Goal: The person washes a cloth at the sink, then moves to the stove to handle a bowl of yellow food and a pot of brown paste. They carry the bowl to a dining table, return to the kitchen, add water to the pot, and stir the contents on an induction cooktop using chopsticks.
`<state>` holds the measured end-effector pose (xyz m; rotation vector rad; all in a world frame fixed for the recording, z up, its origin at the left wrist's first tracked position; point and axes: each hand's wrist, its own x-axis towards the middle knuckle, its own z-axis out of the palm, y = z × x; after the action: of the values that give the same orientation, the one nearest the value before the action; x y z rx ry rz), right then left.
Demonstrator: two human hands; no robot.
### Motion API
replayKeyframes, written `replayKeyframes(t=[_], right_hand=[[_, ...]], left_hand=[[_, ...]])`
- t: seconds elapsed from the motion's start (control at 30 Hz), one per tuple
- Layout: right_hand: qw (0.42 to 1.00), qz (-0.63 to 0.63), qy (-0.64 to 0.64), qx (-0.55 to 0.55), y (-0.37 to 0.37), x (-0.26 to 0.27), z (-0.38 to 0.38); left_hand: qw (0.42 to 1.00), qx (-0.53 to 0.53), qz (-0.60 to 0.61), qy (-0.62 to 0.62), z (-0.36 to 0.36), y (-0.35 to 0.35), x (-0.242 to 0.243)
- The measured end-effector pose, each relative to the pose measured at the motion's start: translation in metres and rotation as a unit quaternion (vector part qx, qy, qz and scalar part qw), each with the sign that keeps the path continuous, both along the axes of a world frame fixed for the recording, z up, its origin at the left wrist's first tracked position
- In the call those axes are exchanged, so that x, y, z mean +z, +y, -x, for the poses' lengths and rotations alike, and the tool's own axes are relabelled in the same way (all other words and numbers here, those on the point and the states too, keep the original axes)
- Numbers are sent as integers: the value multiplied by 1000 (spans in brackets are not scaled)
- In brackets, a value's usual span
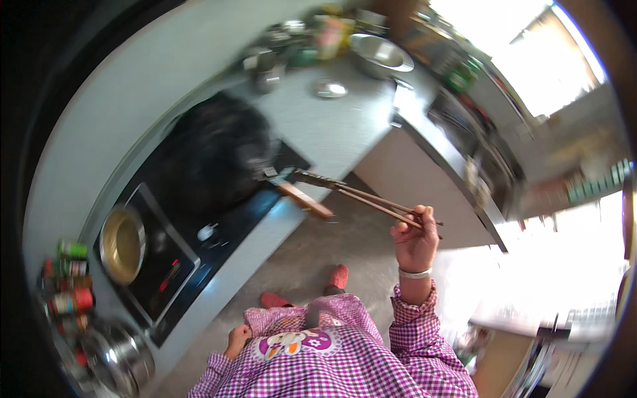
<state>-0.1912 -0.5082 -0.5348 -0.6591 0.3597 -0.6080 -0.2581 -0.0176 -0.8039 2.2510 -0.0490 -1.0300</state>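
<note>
My right hand point(415, 236) grips a pair of long brown chopsticks point(383, 203) near their thick ends. They point left, toward a large black wok point(214, 149) on the dark cooktop point(219, 226). Around the front part of the chopsticks there is a dark, lumpy strip point(316, 179); blur hides what it is. Just below it, the wok's wooden handle point(304, 200) sticks out over the counter edge, apart from my hand. Low at my left side, my left hand point(239, 339) rests beside the checked apron point(308, 368); its fingers are mostly turned from view.
A pot or bowl with yellowish contents point(121, 245) sits on the cooktop's left part. Several jars point(69, 298) and a shiny steel pot point(117, 355) stand beyond it. Toward the corner are a metal basin point(380, 57) and a lid point(330, 88). A sink point(477, 134) lies right.
</note>
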Motion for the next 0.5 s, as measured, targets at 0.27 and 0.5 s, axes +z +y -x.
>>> replayKeyframes(t=[0.27,0.5], right_hand=[[968,-50,-42,-242,-171,-36,153],[887,-72,-26,-455,-295,-55,304]], left_hand=[[971,-223,-28,-82,-85,-75,-128],[937,-332,-52,-96,-183,-285,-68]])
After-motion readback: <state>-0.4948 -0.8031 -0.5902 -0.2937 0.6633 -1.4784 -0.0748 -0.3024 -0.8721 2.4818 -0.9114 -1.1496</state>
